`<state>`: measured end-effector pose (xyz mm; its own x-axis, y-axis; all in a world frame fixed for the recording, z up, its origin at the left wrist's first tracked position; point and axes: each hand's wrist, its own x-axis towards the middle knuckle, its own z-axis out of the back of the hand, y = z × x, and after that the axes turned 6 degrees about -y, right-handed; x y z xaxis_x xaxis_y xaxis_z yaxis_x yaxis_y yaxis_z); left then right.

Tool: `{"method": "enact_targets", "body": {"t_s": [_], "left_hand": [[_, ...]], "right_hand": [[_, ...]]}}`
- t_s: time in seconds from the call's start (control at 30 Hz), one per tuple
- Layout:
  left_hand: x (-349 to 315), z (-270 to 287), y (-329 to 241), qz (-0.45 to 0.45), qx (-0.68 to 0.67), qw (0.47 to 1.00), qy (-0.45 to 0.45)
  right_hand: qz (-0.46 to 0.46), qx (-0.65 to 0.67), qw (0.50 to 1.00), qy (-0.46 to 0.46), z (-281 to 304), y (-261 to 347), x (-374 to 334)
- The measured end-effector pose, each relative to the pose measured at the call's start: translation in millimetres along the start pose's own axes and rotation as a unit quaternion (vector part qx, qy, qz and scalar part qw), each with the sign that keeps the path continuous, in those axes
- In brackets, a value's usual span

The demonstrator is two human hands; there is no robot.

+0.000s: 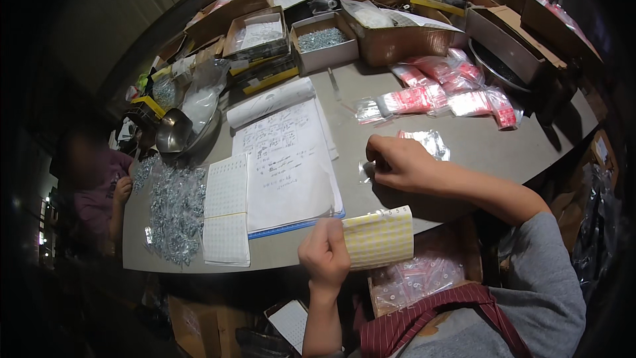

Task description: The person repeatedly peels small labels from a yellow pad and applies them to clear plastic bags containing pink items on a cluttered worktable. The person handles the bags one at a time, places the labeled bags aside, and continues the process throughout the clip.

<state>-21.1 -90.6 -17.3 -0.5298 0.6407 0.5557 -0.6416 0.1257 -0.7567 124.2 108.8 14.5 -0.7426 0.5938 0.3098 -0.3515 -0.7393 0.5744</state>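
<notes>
My left hand (324,255) is closed on one end of a sheet of yellow labels (379,237), which sticks out to the right, just past the table's near edge. Over the table, my right hand (404,164) has its fingers curled together; what they pinch, if anything, is hidden. Beside these fingertips lies a small clear bag (364,172), partly covered by the hand. More clear plastic bags (430,144) lie just behind the hand. A clipboard with handwritten sheets (285,179) rests left of my hands, and white label sheets (226,205) overlap its left side.
Small bags of metal parts (175,215) heap at the left. Red-and-clear bags (424,98) lie at the back right. A metal bowl (205,129), a box of screws (322,38) and other boxes line the back. A co-worker's hand (123,188) is far left. Below, an open box (424,278) holds bags.
</notes>
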Motion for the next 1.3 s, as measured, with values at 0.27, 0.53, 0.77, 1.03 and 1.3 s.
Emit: {"method": "enact_targets", "body": {"t_s": [0.27,0.53,0.77,1.03,1.3], "left_hand": [[0.4,1.0,0.1,-0.008,0.004,1.000,-0.002],[-0.3,-8.1,4.0,-0.046,0.019,0.999,-0.009],[-0.6,-4.2,4.8,-0.054,0.038,0.998,-0.005],[-3.7,-4.4,5.7,-0.146,0.022,0.988,-0.043],[-18.5,-1.2,7.1,-0.177,0.038,0.982,-0.053]], "right_hand": [[0.022,-0.243,0.965,0.090,13.0,11.9,24.6],[-0.027,-0.062,0.997,0.031,12.4,-34.1,109.6],[-0.082,-0.075,0.990,0.085,-17.1,-52.4,160.0],[-0.062,-0.278,0.948,0.141,-5.4,-74.0,171.5],[0.111,-0.194,0.962,0.158,6.9,-21.7,81.4]]}}
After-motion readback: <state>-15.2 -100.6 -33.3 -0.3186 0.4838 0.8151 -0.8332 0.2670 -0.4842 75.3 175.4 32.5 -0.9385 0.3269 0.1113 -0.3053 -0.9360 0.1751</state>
